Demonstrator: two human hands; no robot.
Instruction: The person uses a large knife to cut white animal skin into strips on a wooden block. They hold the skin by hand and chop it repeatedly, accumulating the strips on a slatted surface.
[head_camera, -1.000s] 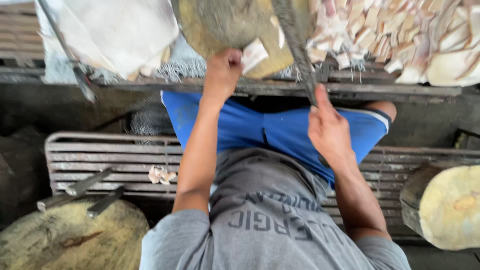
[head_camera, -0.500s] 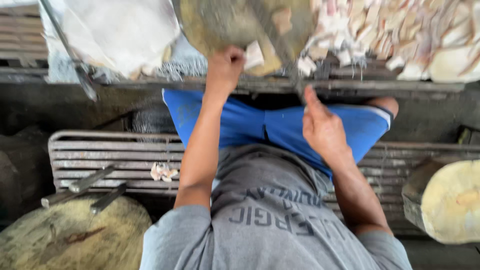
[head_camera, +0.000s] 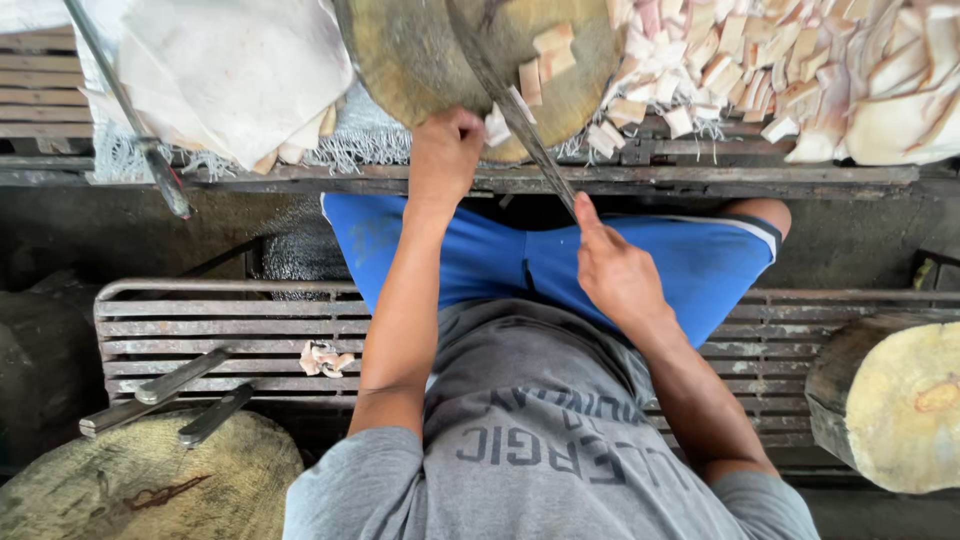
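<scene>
At upper centre the left hand (head_camera: 447, 152) is curled closed against the near edge of the round wooden chopping block (head_camera: 420, 60). The right hand (head_camera: 612, 272), centre frame, grips a long knife (head_camera: 510, 100) whose blade lies across the block among pale cut pieces (head_camera: 548, 52). More pieces are heaped at upper right (head_camera: 800, 70).

Blue shorts (head_camera: 690, 262) — grey shirt (head_camera: 545, 440) — pale pink cut pieces (head_camera: 800, 70).

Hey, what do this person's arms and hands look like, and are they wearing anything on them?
Both arms are bare from short grey T-shirt sleeves down. The left hand and right hand wear no gloves, and no watch, ring or bracelet shows.
</scene>
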